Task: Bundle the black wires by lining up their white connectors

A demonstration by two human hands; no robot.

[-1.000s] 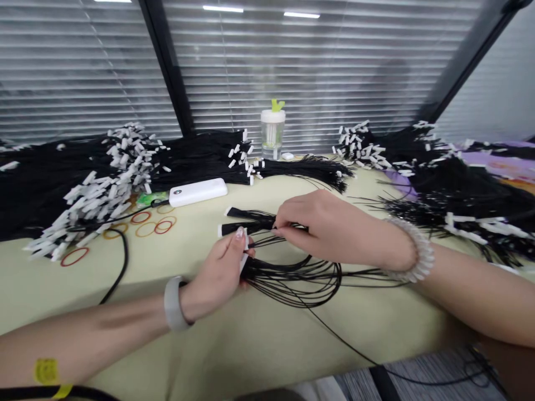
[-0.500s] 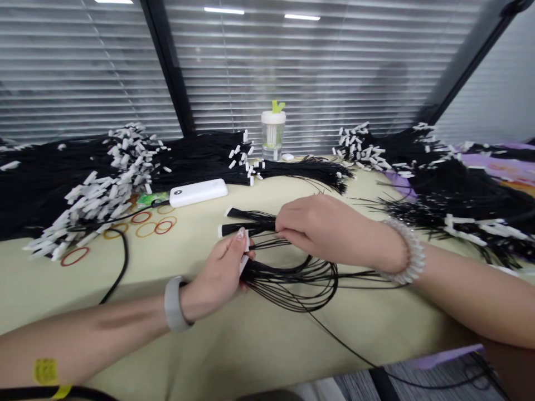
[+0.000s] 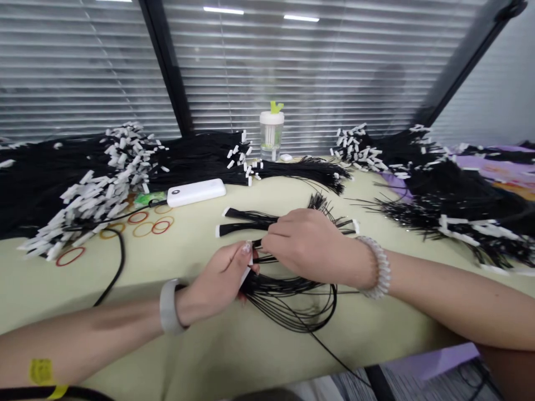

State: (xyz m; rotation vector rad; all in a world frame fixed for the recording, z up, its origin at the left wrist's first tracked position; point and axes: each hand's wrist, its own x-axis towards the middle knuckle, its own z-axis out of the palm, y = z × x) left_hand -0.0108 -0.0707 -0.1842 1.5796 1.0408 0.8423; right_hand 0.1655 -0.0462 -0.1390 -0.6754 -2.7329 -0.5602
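My left hand (image 3: 219, 278) is closed on the white tags at one end of a bundle of thin black cords (image 3: 292, 295) that loops on the pale yellow-green table (image 3: 200, 345). My right hand (image 3: 307, 242) is closed too, pinching black cords right beside the left thumb. Just behind both hands lie two small flat bunches of black cords with white tips (image 3: 244, 221).
Big heaps of black cords with white tags (image 3: 96, 189) lie at the left, back and right (image 3: 451, 200). A white power bank (image 3: 195, 192), coloured rubber bands (image 3: 146, 225), a black cable (image 3: 115, 267) and a clear bottle with a green lid (image 3: 271, 133) stand behind.
My right hand has slid left and nearer to my left hand, drawing cords with it. The loop on the table has tightened. My left hand has barely moved.
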